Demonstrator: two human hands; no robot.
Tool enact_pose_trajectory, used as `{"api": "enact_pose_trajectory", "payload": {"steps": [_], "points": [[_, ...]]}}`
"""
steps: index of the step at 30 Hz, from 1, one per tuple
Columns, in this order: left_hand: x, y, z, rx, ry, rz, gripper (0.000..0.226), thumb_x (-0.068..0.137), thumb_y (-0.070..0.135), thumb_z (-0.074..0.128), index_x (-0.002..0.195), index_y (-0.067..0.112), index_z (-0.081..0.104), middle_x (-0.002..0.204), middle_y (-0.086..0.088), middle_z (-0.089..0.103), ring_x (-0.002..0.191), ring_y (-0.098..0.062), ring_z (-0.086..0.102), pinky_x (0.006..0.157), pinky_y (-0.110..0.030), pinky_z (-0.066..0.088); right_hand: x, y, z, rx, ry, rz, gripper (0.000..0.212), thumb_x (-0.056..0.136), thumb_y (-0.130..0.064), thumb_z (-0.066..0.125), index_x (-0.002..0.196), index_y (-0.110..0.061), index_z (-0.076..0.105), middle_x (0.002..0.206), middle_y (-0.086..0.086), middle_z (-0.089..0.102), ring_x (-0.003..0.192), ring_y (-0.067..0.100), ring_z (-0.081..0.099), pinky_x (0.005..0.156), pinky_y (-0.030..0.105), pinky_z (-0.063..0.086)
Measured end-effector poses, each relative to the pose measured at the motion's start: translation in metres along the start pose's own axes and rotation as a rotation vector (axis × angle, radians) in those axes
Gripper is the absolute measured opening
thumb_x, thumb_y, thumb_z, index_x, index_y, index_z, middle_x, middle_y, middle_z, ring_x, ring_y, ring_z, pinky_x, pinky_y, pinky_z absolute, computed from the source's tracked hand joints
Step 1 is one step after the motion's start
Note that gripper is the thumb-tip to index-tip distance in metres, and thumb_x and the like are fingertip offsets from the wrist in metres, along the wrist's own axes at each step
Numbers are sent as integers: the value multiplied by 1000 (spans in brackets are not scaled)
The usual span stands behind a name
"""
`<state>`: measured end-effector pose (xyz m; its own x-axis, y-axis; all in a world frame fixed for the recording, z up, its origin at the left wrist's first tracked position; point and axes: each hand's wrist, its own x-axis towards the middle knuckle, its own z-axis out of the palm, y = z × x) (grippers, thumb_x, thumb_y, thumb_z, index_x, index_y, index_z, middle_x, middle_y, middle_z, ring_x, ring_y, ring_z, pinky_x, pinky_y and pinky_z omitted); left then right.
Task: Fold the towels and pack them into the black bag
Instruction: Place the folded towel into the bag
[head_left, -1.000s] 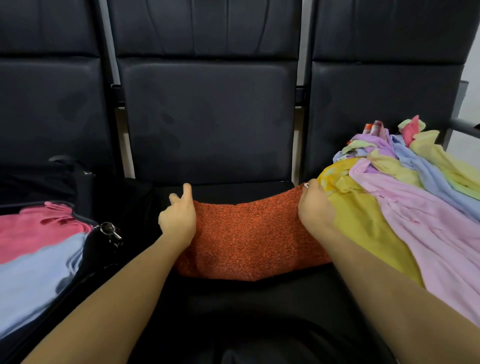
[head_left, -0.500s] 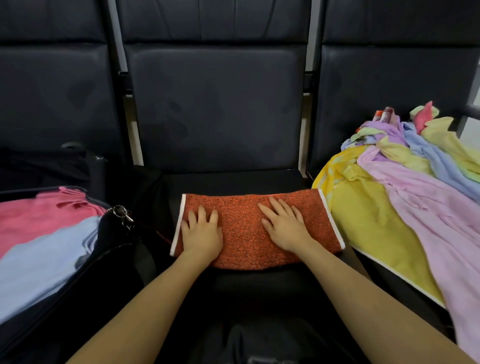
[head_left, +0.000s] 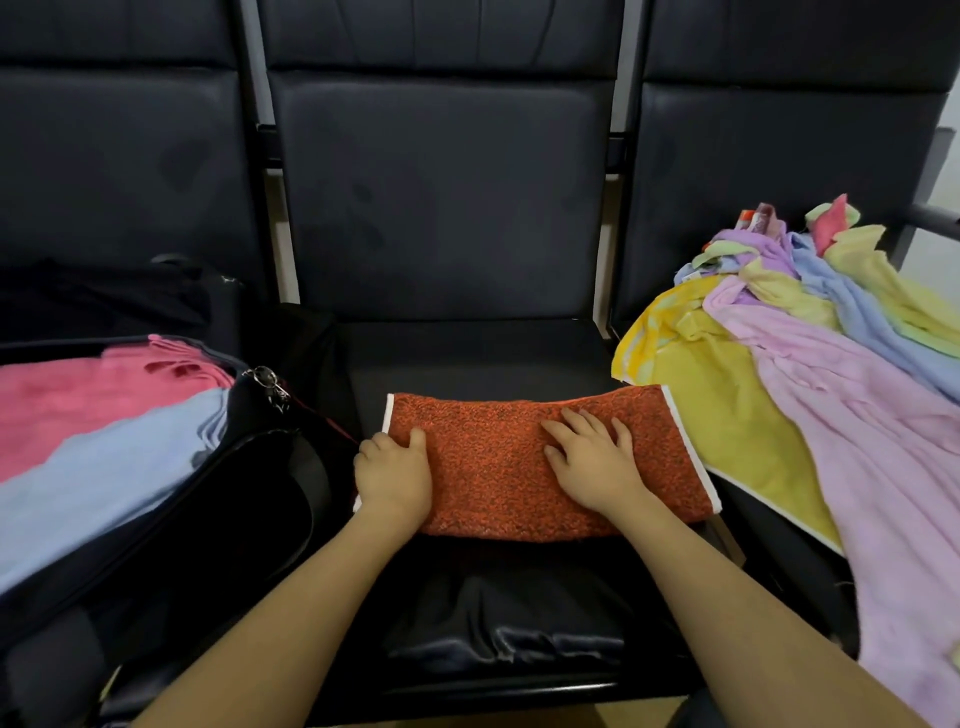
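Note:
An orange towel with white end hems lies folded in a long strip on the middle black seat. My left hand is at its left end, thumb on top and fingers curled over the edge. My right hand rests flat on the towel's right half, fingers spread. The open black bag sits on the left seat with a pink towel and a light blue towel folded inside.
A loose pile of towels covers the right seat: a yellow towel, a pale pink towel, blue, lilac and light green ones behind. Black seat backs rise behind. A zip pull with a ring hangs at the bag's rim.
The towel was folded over toward me and laid flat. Since then my left hand slid from the top of the towel to its left end and curled over it; the right hand stays flat.

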<state>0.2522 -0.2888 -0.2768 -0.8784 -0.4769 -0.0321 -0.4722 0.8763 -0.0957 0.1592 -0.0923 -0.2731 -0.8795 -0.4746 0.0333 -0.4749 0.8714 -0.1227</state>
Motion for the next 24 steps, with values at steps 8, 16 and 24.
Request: {"api": "enact_pose_trajectory", "payload": {"steps": [8, 16, 24], "points": [[-3, 2, -5, -81, 129, 104, 39, 94, 6, 40, 133, 11, 36, 118, -16, 43, 91, -29, 59, 77, -37, 47, -6, -4, 2, -146, -118, -45, 59, 94, -64, 21, 148, -47, 5, 160, 6, 2, 147, 27, -4, 112, 56, -8], [-3, -18, -54, -73, 323, 104, 42, 97, 5, 35, 139, 10, 35, 131, -19, 40, 88, -32, 62, 65, -35, 40, 7, -59, 24, -41, -290, -59, 67, 90, -72, 16, 148, -47, -6, 158, 8, -19, 144, 28, -21, 110, 57, -16], [-17, -20, -67, -533, 321, 223, 41, 95, 16, 48, 137, 16, 48, 125, -12, 44, 96, -33, 58, 80, -42, 49, 9, -75, 5, 454, 15, -29, 36, 97, -42, 44, 130, -29, 54, 139, -2, 41, 133, 22, 30, 110, 42, 15]]}}
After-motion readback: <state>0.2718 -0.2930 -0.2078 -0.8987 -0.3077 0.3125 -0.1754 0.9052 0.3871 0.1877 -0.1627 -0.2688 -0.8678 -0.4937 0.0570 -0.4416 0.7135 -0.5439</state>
